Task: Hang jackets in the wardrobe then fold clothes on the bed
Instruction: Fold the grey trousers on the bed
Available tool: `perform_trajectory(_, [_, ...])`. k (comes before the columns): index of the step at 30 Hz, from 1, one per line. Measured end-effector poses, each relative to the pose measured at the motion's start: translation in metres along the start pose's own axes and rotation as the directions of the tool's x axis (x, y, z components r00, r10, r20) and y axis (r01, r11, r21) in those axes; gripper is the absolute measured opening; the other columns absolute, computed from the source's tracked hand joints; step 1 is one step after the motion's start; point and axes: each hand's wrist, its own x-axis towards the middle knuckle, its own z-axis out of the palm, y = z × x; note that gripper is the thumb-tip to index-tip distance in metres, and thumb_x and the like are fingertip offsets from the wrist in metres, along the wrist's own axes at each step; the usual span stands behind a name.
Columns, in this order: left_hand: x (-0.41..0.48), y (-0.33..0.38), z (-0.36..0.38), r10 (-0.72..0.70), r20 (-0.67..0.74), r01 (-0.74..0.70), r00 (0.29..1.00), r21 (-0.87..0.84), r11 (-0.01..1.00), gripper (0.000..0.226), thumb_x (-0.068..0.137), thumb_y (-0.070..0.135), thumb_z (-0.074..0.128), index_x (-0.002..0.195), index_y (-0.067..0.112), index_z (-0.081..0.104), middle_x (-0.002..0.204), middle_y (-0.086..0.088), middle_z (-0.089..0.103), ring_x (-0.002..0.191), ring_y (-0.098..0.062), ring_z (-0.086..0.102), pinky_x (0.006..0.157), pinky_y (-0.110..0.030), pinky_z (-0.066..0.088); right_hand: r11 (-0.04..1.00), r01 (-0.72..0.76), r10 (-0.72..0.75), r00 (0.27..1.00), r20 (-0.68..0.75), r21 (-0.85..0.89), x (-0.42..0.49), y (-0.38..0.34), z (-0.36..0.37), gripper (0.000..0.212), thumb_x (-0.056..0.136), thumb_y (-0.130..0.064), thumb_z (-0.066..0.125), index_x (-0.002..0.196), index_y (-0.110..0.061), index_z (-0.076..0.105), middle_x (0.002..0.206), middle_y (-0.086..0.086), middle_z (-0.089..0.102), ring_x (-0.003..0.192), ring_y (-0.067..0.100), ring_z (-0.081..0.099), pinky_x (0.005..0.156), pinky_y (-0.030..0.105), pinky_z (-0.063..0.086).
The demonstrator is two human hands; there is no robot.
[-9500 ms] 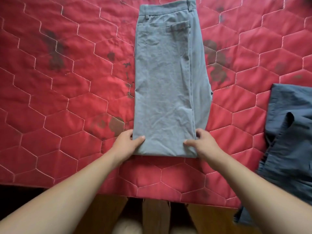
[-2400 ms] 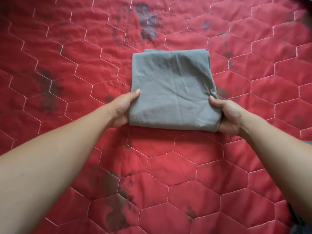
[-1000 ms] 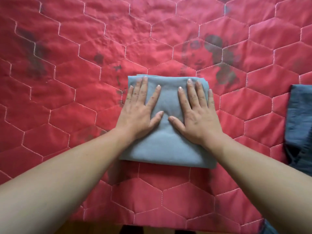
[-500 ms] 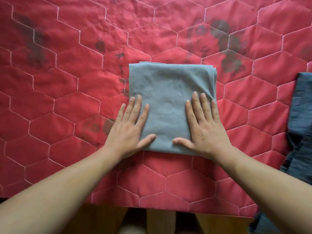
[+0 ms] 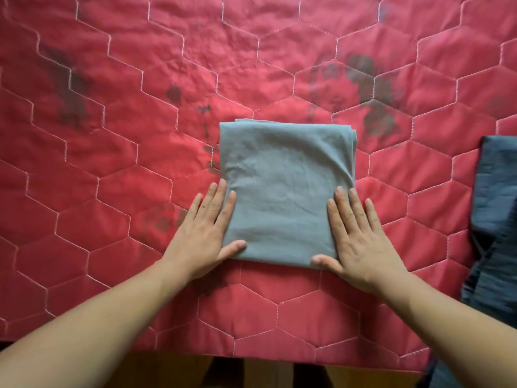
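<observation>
Left hand [image 5: 204, 236] lies flat, palm down, fingers straight and close together; its index finger and thumb tip overlap the left side edge of the folded grey woven garment [image 5: 285, 186], and the other fingers rest on the red quilted bedcover with pale hexagon stitching [image 5: 112, 163]. Right hand [image 5: 361, 242] is also flat with straight fingers, laid along the garment's right side edge with the thumb on its near right corner. Neither hand grips anything. The garment sits between the two hands and reaches past the fingertips; its far edge shows several stacked layers, slightly offset at the far right corner. There is open quilt beyond the fingertips and out to the left of the left hand. To the right of the right hand is a strip of bare quilt, then a crumpled dark blue garment [image 5: 498, 219] that hangs over the bed's near edge. That near edge runs under both forearms, with wooden floor [image 5: 167, 371] below it. Half a second earlier both hands lay further in on the cloth; they now sit out at its side edges, and the garment keeps its place on the quilt. The grey cloth is matte and finely creased. The quilt is puffed between its seams and carries dark blotches.
</observation>
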Motion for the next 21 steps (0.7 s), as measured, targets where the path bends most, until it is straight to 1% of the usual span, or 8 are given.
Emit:
perform_trajectory(2, [0.008,-0.001,-0.008,0.027,-0.065,-0.031,0.998,-0.054,0.998,0.090,0.096,0.068,0.032,0.160,0.006,0.017,0.168,-0.019,0.002,0.156,-0.033,0.000,0.123,-0.054,0.014,0.999,-0.030,0.032,0.997,-0.063,0.038,0.008,-0.001,-0.011,0.101,0.093,-0.080,0.022,0.158,-0.003,0.028,0.167,0.021,0.015,0.155,0.039,0.015,0.118,0.065,0.022])
perform_trajectory(4, [0.029,-0.004,-0.026,0.055,-0.204,-0.076,0.977,-0.094,0.993,0.081,0.096,0.060,0.040,0.158,0.008,0.027,0.166,-0.022,0.012,0.155,-0.036,0.007,0.123,-0.056,0.015,0.996,-0.019,0.040,0.971,-0.238,0.087,0.029,0.000,-0.029,0.085,0.098,-0.070,0.034,0.153,-0.005,0.039,0.162,0.023,0.027,0.150,0.041,0.027,0.117,0.063,0.026])
perform_trajectory(6, [0.069,-0.007,-0.049,0.013,-0.266,-0.037,0.964,-0.087,0.995,0.080,0.097,0.059,0.040,0.160,0.014,0.021,0.167,-0.022,0.006,0.155,-0.037,0.002,0.124,-0.056,0.010,0.996,-0.011,0.040,0.943,-0.332,0.089,0.066,0.005,-0.050,0.079,0.100,-0.062,0.039,0.156,-0.007,0.035,0.164,0.025,0.022,0.152,0.042,0.021,0.119,0.061,0.024])
perform_trajectory(10, [0.148,-0.005,-0.080,-0.036,-0.019,0.036,0.999,0.015,0.999,0.089,0.095,0.073,0.023,0.161,0.022,-0.006,0.168,-0.016,-0.010,0.154,-0.032,-0.015,0.124,-0.055,0.000,0.983,-0.171,0.176,0.982,-0.075,0.065,0.135,0.021,-0.072,0.089,0.096,-0.074,0.019,0.163,-0.019,-0.003,0.169,0.017,-0.010,0.156,0.036,-0.012,0.124,0.060,0.002])
perform_trajectory(13, [0.162,-0.006,-0.081,-0.042,0.144,0.041,0.989,0.007,0.999,0.089,0.095,0.071,0.025,0.161,0.021,-0.006,0.169,-0.013,-0.005,0.156,-0.029,-0.007,0.124,-0.055,0.006,0.968,-0.214,0.200,0.974,0.110,0.132,0.144,0.028,-0.068,0.090,0.095,-0.075,0.022,0.161,-0.025,-0.013,0.169,0.015,-0.014,0.156,0.035,-0.014,0.125,0.056,0.003])
perform_trajectory(15, [0.150,-0.002,-0.088,-0.024,0.121,0.020,0.992,0.038,0.999,0.087,0.097,0.067,0.034,0.162,0.018,0.003,0.167,-0.016,0.011,0.153,-0.033,0.012,0.121,-0.056,0.019,0.966,-0.199,0.182,0.977,0.113,0.163,0.136,0.024,-0.072,0.090,0.096,-0.071,0.031,0.162,-0.022,-0.007,0.168,0.022,0.000,0.155,0.040,-0.003,0.125,0.054,0.011])
perform_trajectory(18, [0.131,-0.001,-0.096,0.022,0.063,-0.024,0.998,0.032,0.999,0.083,0.090,0.063,0.054,0.156,0.021,0.026,0.144,-0.012,0.043,0.130,-0.035,0.040,0.101,-0.051,0.043,0.968,-0.141,0.135,0.990,0.042,0.207,0.119,0.017,-0.083,0.087,0.091,-0.060,0.056,0.159,-0.017,0.022,0.148,0.021,0.038,0.138,0.042,0.033,0.111,0.053,0.036])
perform_trajectory(21, [0.126,-0.007,-0.112,-0.007,0.269,0.056,0.963,-0.175,0.983,0.066,0.075,0.058,0.076,0.124,0.020,0.054,0.112,-0.006,0.056,0.110,-0.031,0.051,0.090,-0.043,0.048,0.926,-0.176,0.117,0.975,0.188,0.334,0.116,0.016,-0.096,0.080,0.079,-0.054,0.075,0.142,-0.017,0.044,0.131,0.014,0.050,0.122,0.036,0.044,0.101,0.047,0.043])
